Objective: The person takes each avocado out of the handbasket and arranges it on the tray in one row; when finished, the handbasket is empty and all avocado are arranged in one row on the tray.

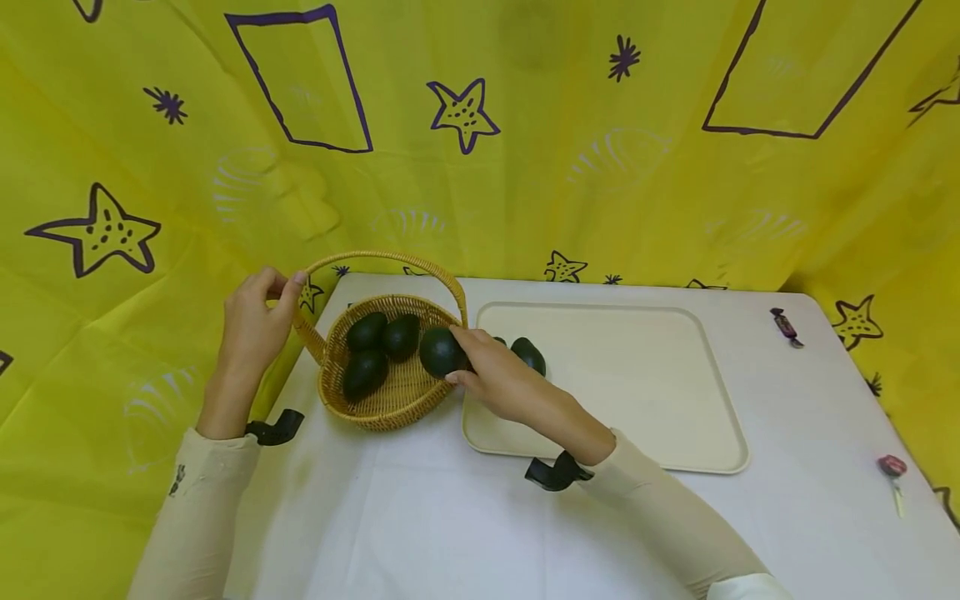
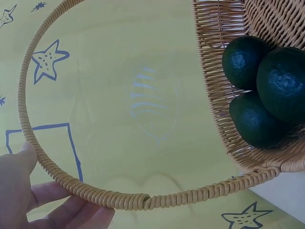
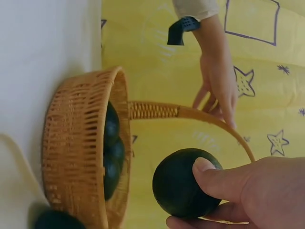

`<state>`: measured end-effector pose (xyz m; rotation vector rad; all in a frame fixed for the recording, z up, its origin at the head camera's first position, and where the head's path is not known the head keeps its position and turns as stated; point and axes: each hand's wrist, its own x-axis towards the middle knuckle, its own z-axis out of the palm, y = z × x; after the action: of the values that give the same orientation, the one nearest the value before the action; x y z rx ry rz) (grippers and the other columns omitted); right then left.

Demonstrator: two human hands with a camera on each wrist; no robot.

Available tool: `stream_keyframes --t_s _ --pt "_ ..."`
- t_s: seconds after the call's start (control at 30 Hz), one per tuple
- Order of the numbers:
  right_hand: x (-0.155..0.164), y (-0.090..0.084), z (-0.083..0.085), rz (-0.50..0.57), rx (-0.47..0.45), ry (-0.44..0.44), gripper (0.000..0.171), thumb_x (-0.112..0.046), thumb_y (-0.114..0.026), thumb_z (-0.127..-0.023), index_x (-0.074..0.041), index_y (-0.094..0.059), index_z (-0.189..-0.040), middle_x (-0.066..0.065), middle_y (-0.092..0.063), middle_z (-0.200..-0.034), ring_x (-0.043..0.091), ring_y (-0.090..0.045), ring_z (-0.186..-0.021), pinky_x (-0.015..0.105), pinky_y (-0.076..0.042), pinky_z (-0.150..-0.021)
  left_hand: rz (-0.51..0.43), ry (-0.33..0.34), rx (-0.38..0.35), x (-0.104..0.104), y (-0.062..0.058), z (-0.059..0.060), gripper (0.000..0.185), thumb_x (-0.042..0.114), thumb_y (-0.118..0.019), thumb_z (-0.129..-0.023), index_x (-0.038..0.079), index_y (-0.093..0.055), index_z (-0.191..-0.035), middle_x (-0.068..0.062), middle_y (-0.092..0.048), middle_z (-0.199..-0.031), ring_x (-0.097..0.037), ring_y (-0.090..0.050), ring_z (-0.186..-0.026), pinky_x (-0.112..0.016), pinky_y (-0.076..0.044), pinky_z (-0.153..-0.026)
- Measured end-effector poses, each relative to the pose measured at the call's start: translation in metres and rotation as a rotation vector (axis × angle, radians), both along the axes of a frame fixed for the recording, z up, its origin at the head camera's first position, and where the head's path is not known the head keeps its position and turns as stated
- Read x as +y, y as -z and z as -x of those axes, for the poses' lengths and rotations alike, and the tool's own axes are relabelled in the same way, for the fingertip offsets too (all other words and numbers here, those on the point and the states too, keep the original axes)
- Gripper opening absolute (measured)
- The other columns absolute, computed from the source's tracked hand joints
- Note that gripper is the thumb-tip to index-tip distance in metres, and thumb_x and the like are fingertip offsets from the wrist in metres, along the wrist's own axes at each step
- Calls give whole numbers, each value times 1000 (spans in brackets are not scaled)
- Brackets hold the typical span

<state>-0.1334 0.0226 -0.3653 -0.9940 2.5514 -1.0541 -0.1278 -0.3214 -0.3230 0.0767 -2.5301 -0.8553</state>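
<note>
A round wicker basket (image 1: 390,412) with an arched handle (image 1: 375,257) stands at the table's back left. Three dark green avocados (image 1: 367,331) lie inside it, also seen in the left wrist view (image 2: 245,62). My left hand (image 1: 258,321) grips the handle (image 2: 119,198) on its left side, with the fingers (image 2: 62,205) curled under it. My right hand (image 1: 495,379) holds another avocado (image 1: 441,352) at the basket's right rim, thumb (image 3: 214,179) pressed on the avocado (image 3: 183,188). One more avocado (image 1: 531,356) lies on the cream tray (image 1: 637,383), just behind that hand.
The tray takes up the middle of the white table (image 1: 450,517). A wrapped candy (image 1: 785,325) lies at the back right and a red lollipop (image 1: 892,468) near the right edge. Yellow cloth (image 1: 525,167) with purple stars hangs behind and at both sides.
</note>
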Motion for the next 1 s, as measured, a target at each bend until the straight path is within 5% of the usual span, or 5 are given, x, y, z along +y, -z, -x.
stream_keyframes --t_s 0.2,0.47,1.0 --pt "33 2 1 52 33 26 54 -18 -68 -105 -8 -47 -153 16 -60 -138 29 -58 -131 48 -50 -109 -7 -1 -4 1 1 1 49 45 -54 -110 -2 -63 -100 -25 -67 -111 -45 -62 -112 -61 -46 -99" --pt "82 10 9 18 16 133 69 -20 -69 -104 1 -36 -161 25 -51 -154 41 -51 -143 56 -44 -116 -13 -4 -8 0 2 1 48 44 -54 -110 -2 -64 -102 -26 -66 -112 -45 -62 -112 -61 -46 -99" --pt "150 61 23 -24 -4 256 68 -17 -66 -106 10 -34 -159 35 -48 -151 53 -55 -132 65 -46 -109 -15 -6 -10 3 0 0 50 47 -54 -110 -2 -64 -101 -25 -66 -112 -44 -62 -112 -61 -46 -98"
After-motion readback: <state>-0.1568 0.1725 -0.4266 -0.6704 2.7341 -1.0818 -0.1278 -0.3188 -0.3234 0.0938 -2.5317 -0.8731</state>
